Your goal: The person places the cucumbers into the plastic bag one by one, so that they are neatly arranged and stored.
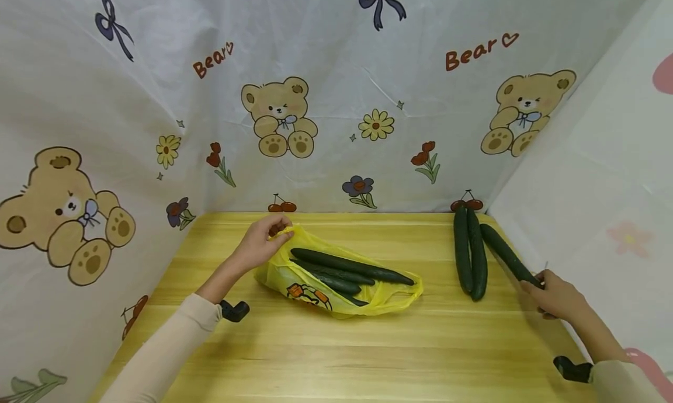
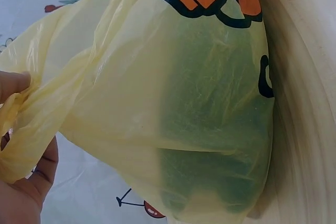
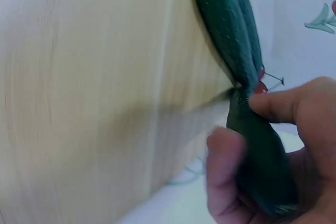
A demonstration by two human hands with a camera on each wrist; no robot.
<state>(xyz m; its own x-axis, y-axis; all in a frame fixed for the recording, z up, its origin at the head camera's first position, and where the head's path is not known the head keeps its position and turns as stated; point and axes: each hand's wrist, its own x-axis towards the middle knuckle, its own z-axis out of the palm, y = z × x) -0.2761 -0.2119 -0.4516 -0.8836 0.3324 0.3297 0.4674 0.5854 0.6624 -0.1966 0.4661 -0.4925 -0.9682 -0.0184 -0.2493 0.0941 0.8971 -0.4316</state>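
Observation:
My left hand [image 1: 263, 239] grips the gathered edge of a thin yellow plastic bag [image 1: 399, 298] and lifts that corner off the table. Several dark green cucumbers [image 1: 342, 266] lie inside the bag, its mouth facing right. In the left wrist view the bag's side [image 2: 121, 114] stretches from the pinching fingers, with green showing through it. At the table's right edge my right hand [image 1: 558, 298] holds the near end of one cucumber [image 1: 507, 251]. In the right wrist view, thumb and fingers curl round that cucumber [image 3: 262, 156], its far end close to two others.
Two cucumbers [image 1: 470, 254] lie side by side on the wooden table [image 1: 336, 356] at the back right. Patterned sheets [image 1: 336, 52] with bears and flowers rise behind the table and along both sides. A dark camera mount sits at each wrist.

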